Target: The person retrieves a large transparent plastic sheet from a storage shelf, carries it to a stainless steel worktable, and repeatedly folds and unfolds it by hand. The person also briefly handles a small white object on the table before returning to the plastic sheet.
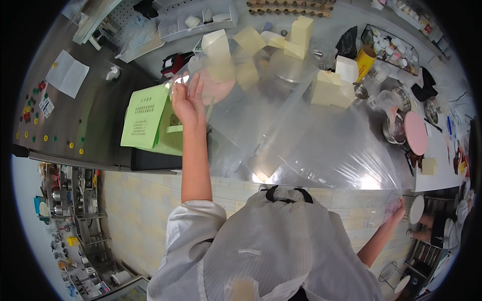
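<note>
A large sheet of clear plastic film (320, 146) stretches across the metal worktop from one of my hands to the other. My left hand (189, 101) is raised at its far left end, and the film's edge is caught at its fingers and thumb. Low on the right, past the table's front edge, my right hand (397, 210) grips a gathered part of the film. Behind my left wrist stands a light green carrier (145, 118) bearing writing. Through the film show a pink round board (218, 88) and pale yellow cartons (246, 75).
More yellow cartons (327, 90) stand at the back. On the right are steel bowls (391, 128), a pink disc (416, 133) and a wire basket of bottles (393, 49). A steel refrigerator door (94, 98) with magnets is at left. Another person (437, 229) is at far right.
</note>
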Demonstrator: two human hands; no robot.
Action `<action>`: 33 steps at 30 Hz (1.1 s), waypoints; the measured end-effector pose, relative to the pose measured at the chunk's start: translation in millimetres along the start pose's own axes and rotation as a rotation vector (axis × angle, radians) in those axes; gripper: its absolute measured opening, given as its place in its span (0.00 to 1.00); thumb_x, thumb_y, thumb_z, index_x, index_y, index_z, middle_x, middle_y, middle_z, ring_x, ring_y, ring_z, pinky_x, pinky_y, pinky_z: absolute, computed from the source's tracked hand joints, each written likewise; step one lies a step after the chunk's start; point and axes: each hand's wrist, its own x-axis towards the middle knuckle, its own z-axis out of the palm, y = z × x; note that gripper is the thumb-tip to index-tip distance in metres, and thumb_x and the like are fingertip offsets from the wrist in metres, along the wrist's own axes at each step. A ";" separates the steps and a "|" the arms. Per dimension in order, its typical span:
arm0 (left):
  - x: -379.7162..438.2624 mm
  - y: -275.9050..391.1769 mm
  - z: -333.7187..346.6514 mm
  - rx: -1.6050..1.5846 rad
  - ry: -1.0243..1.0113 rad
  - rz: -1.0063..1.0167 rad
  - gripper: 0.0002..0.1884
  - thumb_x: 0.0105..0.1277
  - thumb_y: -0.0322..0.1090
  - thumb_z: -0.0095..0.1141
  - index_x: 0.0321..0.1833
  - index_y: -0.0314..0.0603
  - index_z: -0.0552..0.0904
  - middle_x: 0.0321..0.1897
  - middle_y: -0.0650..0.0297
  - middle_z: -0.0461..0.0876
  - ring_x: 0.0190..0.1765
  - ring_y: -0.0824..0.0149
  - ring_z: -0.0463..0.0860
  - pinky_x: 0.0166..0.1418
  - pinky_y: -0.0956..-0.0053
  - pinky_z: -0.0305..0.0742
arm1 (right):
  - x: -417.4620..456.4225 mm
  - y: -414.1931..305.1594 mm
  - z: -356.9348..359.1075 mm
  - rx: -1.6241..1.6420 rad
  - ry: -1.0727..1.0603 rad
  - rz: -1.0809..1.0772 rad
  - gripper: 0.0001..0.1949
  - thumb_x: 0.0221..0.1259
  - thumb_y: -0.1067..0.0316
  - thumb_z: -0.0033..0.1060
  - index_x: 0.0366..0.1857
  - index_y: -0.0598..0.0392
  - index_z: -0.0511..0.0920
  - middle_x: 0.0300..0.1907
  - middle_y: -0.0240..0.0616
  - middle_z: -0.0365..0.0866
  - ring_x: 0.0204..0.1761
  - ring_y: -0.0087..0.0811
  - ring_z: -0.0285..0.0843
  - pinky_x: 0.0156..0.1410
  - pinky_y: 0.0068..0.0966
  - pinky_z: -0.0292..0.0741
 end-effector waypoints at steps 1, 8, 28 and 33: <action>1.8 0.8 3.9 -0.016 -0.008 -0.008 0.19 0.75 0.34 0.42 0.65 0.36 0.64 0.63 0.48 0.70 0.64 0.45 0.73 0.59 0.59 0.78 | 9.3 1.8 -10.6 -0.063 0.053 -0.034 0.11 0.70 0.64 0.49 0.25 0.48 0.74 0.16 0.21 0.64 0.15 0.18 0.60 0.21 0.17 0.60; 26.4 3.0 1.4 0.019 -0.051 -0.006 0.19 0.76 0.33 0.36 0.68 0.38 0.60 0.66 0.49 0.66 0.63 0.43 0.73 0.60 0.58 0.76 | 58.8 7.8 -80.2 -0.152 0.043 0.135 0.07 0.68 0.64 0.52 0.31 0.49 0.77 0.21 0.24 0.73 0.21 0.23 0.70 0.27 0.20 0.69; 131.6 52.0 70.4 -0.265 -0.394 -0.015 0.21 0.72 0.25 0.36 0.67 0.37 0.57 0.66 0.44 0.64 0.66 0.32 0.65 0.69 0.44 0.68 | 161.9 25.5 -303.4 -0.004 0.000 0.103 0.09 0.62 0.68 0.47 0.22 0.50 0.73 0.17 0.26 0.65 0.19 0.26 0.66 0.24 0.24 0.66; 207.0 126.3 76.6 -0.324 -0.555 -0.026 0.13 0.65 0.18 0.35 0.52 0.25 0.65 0.62 0.40 0.66 0.66 0.35 0.65 0.74 0.46 0.61 | 166.6 27.3 -350.1 -1.667 -0.085 -0.512 0.06 0.54 0.68 0.52 0.24 0.55 0.77 0.21 0.43 0.76 0.24 0.40 0.76 0.29 0.35 0.71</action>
